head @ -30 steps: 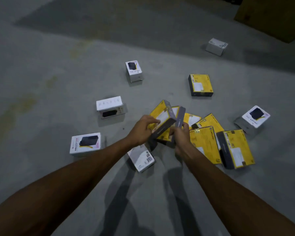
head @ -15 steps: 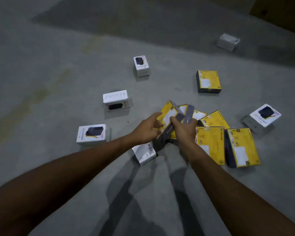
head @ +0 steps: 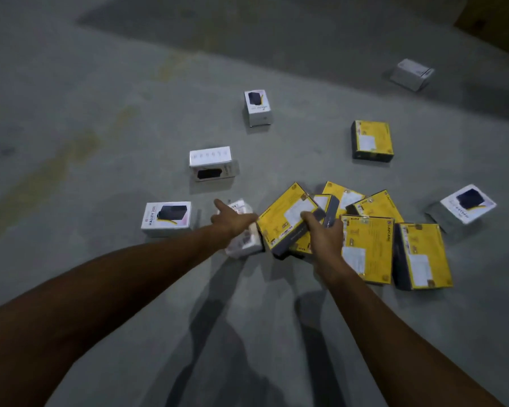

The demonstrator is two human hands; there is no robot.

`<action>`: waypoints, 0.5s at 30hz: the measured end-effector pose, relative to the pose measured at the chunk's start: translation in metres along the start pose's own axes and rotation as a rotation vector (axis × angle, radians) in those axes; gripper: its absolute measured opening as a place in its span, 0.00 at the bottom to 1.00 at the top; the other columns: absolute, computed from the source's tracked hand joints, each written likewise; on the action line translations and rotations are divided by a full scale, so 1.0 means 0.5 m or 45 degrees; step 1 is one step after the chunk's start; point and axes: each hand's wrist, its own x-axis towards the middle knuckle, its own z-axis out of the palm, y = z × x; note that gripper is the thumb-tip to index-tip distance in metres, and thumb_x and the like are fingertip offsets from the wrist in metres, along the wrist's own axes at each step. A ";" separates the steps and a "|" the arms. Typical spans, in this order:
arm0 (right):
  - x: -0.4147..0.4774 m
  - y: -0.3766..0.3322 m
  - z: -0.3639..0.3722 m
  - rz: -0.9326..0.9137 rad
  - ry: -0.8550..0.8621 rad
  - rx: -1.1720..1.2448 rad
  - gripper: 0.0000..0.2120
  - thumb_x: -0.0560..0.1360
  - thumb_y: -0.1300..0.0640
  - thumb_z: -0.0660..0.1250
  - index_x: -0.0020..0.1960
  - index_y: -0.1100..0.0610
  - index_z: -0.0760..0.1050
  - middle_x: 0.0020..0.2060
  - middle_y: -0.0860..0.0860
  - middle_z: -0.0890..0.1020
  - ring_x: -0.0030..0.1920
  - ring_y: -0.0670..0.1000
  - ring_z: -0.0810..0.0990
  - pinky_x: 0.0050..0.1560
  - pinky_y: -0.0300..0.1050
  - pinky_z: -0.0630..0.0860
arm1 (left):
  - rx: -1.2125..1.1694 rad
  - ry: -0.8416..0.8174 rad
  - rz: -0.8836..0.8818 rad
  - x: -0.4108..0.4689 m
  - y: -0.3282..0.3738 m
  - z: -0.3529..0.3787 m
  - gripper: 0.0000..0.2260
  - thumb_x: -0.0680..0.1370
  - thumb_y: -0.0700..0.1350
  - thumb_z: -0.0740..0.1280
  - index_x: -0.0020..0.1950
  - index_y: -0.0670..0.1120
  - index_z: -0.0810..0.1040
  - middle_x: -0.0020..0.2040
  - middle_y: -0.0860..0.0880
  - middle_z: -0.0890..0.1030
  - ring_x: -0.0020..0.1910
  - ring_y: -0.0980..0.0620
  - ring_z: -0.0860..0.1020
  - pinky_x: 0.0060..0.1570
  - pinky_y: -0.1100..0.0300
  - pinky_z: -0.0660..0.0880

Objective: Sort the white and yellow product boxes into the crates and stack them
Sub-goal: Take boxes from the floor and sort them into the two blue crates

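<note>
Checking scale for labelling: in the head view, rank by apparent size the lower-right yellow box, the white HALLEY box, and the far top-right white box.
Largest: lower-right yellow box.
Then: white HALLEY box.
Smallest: far top-right white box, though it lies farther from the camera, so true size is unsure.

Brightness: dim and grey, muted but for the yellow boxes [head: 368, 251].
Shadows: soft dark bands on the floor [head: 100, 83], nearer than the left hand [head: 235, 223] and right hand [head: 323, 236]; darker patch far beyond them.
Blur: left hand and white box [head: 243, 245] beneath it smeared; right hand sharper.
Edges: forearms stretched toward the lower corners.
</note>
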 end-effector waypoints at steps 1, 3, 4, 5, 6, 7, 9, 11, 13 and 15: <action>0.000 -0.002 -0.003 0.031 -0.008 0.059 0.27 0.66 0.48 0.77 0.61 0.55 0.72 0.55 0.51 0.80 0.55 0.54 0.80 0.54 0.51 0.76 | -0.137 0.006 0.014 0.014 0.009 -0.019 0.53 0.69 0.57 0.75 0.79 0.46 0.40 0.72 0.37 0.67 0.67 0.38 0.70 0.65 0.46 0.71; 0.004 -0.012 -0.013 0.089 -0.013 0.177 0.28 0.64 0.45 0.76 0.61 0.53 0.75 0.54 0.52 0.82 0.55 0.56 0.81 0.51 0.54 0.80 | -0.446 -0.017 0.058 0.025 0.028 -0.059 0.44 0.70 0.55 0.72 0.77 0.46 0.50 0.66 0.42 0.74 0.57 0.44 0.76 0.58 0.47 0.76; 0.007 -0.022 -0.018 0.108 -0.019 0.233 0.27 0.65 0.45 0.75 0.61 0.53 0.77 0.54 0.53 0.83 0.54 0.57 0.82 0.49 0.54 0.81 | -0.596 -0.091 0.073 0.026 0.041 -0.078 0.37 0.72 0.54 0.70 0.75 0.45 0.56 0.64 0.43 0.76 0.53 0.46 0.78 0.55 0.49 0.77; 0.012 -0.031 -0.023 0.125 -0.036 0.289 0.26 0.65 0.44 0.74 0.60 0.53 0.78 0.54 0.53 0.84 0.54 0.59 0.83 0.49 0.56 0.81 | -0.726 -0.219 0.080 0.025 0.054 -0.096 0.32 0.73 0.54 0.67 0.74 0.46 0.62 0.63 0.44 0.78 0.51 0.47 0.78 0.52 0.51 0.76; 0.012 -0.043 -0.030 0.145 -0.068 0.337 0.26 0.65 0.44 0.74 0.60 0.53 0.79 0.53 0.54 0.85 0.54 0.60 0.83 0.53 0.60 0.81 | -0.854 -0.376 0.074 0.015 0.067 -0.113 0.28 0.74 0.53 0.64 0.72 0.46 0.68 0.63 0.44 0.79 0.51 0.47 0.78 0.52 0.52 0.74; 0.006 -0.061 -0.037 0.147 -0.109 0.372 0.26 0.65 0.43 0.74 0.59 0.52 0.80 0.54 0.54 0.85 0.54 0.60 0.84 0.57 0.64 0.79 | -0.995 -0.525 0.073 -0.003 0.081 -0.125 0.25 0.74 0.52 0.62 0.71 0.46 0.72 0.63 0.43 0.79 0.52 0.46 0.78 0.54 0.52 0.73; -0.020 -0.108 -0.055 0.143 -0.202 0.396 0.27 0.65 0.41 0.72 0.61 0.52 0.80 0.56 0.55 0.85 0.57 0.60 0.83 0.63 0.66 0.75 | -1.259 -0.717 0.033 -0.049 0.106 -0.141 0.24 0.75 0.50 0.60 0.70 0.45 0.74 0.59 0.43 0.80 0.50 0.45 0.79 0.58 0.51 0.73; -0.066 -0.174 -0.078 0.183 -0.245 0.402 0.28 0.69 0.40 0.67 0.65 0.52 0.78 0.59 0.55 0.84 0.60 0.60 0.81 0.65 0.64 0.74 | -1.440 -0.816 -0.003 -0.117 0.138 -0.155 0.23 0.76 0.50 0.60 0.69 0.45 0.73 0.57 0.43 0.80 0.50 0.45 0.80 0.57 0.52 0.74; -0.121 -0.261 -0.104 0.215 -0.213 0.408 0.22 0.77 0.42 0.60 0.65 0.52 0.77 0.60 0.53 0.83 0.62 0.59 0.80 0.67 0.61 0.73 | -1.527 -0.873 0.001 -0.198 0.185 -0.180 0.21 0.78 0.52 0.60 0.68 0.45 0.74 0.56 0.43 0.81 0.51 0.46 0.81 0.54 0.54 0.77; -0.173 -0.357 -0.131 0.236 -0.200 0.415 0.18 0.81 0.46 0.54 0.62 0.52 0.77 0.59 0.53 0.84 0.62 0.58 0.80 0.67 0.57 0.72 | -1.534 -0.896 -0.002 -0.283 0.250 -0.215 0.18 0.80 0.54 0.61 0.65 0.47 0.77 0.56 0.44 0.82 0.50 0.46 0.82 0.52 0.54 0.77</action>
